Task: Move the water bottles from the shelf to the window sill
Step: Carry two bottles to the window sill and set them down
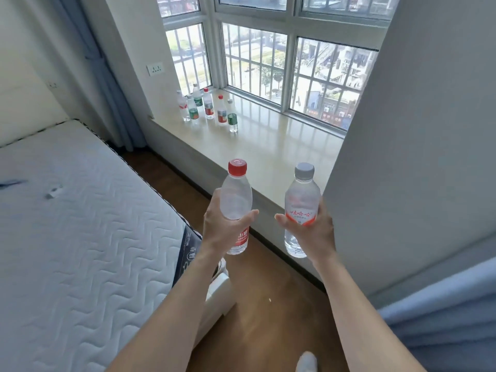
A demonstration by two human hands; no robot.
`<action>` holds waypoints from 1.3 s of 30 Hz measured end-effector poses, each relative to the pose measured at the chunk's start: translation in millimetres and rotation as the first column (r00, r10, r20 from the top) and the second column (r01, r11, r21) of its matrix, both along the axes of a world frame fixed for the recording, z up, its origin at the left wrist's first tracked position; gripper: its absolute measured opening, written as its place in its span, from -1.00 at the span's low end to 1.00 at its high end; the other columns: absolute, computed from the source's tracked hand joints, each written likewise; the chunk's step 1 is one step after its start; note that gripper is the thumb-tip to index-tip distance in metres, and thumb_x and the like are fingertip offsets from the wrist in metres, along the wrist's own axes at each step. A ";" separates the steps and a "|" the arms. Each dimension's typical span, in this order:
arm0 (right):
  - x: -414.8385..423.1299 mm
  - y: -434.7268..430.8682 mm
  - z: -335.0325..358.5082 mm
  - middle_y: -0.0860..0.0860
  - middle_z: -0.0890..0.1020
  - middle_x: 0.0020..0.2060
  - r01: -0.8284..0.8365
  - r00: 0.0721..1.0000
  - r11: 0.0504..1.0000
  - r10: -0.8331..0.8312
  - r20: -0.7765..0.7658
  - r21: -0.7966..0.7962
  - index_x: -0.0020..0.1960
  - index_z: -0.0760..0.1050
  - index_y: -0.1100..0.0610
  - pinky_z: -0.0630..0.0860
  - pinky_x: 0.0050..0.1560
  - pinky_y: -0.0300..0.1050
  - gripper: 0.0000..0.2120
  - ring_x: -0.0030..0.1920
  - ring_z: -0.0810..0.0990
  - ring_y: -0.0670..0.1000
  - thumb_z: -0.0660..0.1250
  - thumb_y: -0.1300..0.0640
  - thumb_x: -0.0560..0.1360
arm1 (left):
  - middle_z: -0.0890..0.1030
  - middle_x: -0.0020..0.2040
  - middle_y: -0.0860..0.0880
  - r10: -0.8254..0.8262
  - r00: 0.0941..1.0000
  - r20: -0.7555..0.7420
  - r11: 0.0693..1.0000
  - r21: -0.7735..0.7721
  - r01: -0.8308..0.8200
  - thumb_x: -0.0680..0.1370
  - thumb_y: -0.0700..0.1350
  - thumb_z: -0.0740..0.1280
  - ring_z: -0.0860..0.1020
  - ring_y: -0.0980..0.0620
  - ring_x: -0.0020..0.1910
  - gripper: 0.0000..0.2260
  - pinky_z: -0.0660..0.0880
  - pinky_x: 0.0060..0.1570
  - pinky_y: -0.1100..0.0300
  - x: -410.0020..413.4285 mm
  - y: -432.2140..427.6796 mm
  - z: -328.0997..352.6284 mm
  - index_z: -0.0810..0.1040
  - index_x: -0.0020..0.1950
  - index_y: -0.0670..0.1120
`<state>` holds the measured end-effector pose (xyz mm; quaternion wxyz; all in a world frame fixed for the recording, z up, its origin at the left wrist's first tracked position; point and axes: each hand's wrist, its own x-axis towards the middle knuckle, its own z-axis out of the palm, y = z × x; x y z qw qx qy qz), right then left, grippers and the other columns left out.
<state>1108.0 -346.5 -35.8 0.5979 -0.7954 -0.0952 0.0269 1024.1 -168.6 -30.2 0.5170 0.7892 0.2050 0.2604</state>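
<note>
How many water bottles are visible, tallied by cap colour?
Red caps: 3, namely the red-capped bottle in the left hand and two on the window sill.
Grey or whitish caps: 5, namely the grey-capped bottle in the right hand and four on the sill.
Total: 8 bottles.

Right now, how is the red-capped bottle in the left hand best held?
Around its middle, coming from the side, as the left hand does now. The red-capped bottle is upright and round, narrow enough for fingers and thumb to wrap it just above the red label, leaving its base free to set down.
</note>
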 end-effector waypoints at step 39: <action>395.0 346.5 -4.1 -0.13 0.64 -0.12 -0.599 0.799 0.799 0.601 -0.024 0.056 0.06 0.44 -0.10 0.64 -0.01 0.19 -0.40 -0.07 0.66 0.00 0.62 -0.17 0.12 | 0.52 -0.01 0.22 0.601 0.799 0.024 0.797 -0.086 -0.598 0.38 -0.02 0.59 0.52 0.31 0.00 -0.55 0.38 -0.12 0.44 318.3 274.3 1.7 0.40 0.08 0.22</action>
